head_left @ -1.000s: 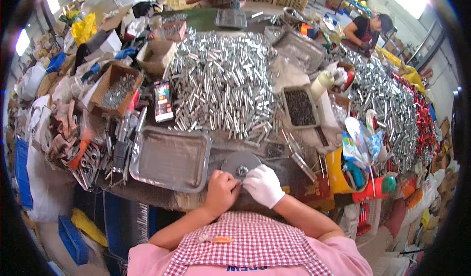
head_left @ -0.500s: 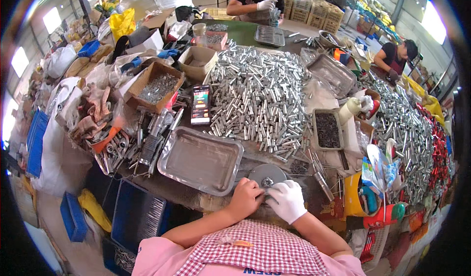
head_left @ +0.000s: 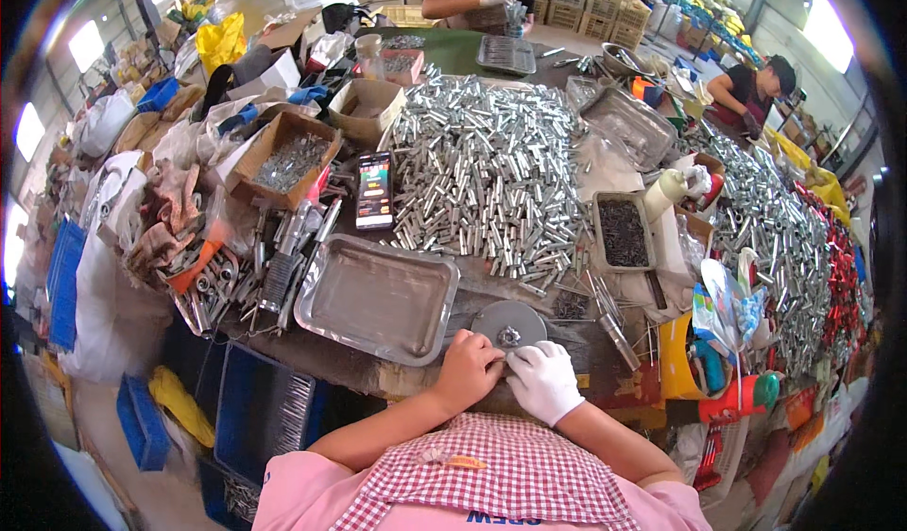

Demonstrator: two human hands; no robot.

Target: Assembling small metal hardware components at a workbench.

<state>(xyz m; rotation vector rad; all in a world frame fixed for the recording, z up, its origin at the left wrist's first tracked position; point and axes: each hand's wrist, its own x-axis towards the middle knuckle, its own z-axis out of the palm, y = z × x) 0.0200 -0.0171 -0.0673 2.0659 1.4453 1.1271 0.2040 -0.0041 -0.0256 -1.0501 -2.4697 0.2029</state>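
My bare left hand (head_left: 470, 370) and my white-gloved right hand (head_left: 546, 383) meet at the near edge of the bench, fingertips pinched close together. Whatever lies between the fingers is too small and hidden to make out. Just beyond them rests a round grey disc (head_left: 529, 319) with a little cluster of small metal pieces (head_left: 508, 335) at its middle. To the left of the hands lies a shallow rectangular metal tray (head_left: 378, 299) holding nothing visible. A large heap of short shiny metal tubes (head_left: 487, 172) spreads over the bench past the disc.
A phone (head_left: 374, 191) with a lit screen lies left of the heap. Right of it stands a tray of dark small parts (head_left: 624, 232). Long metal rods (head_left: 614, 328) lie right of the disc. Blue crates (head_left: 265, 408) sit below the bench. Two people work across the bench.
The whole view has shifted slightly, moving the bench a little up and left in the picture. Both hands stay pinched together near the disc, with the right-hand glove turned slightly.
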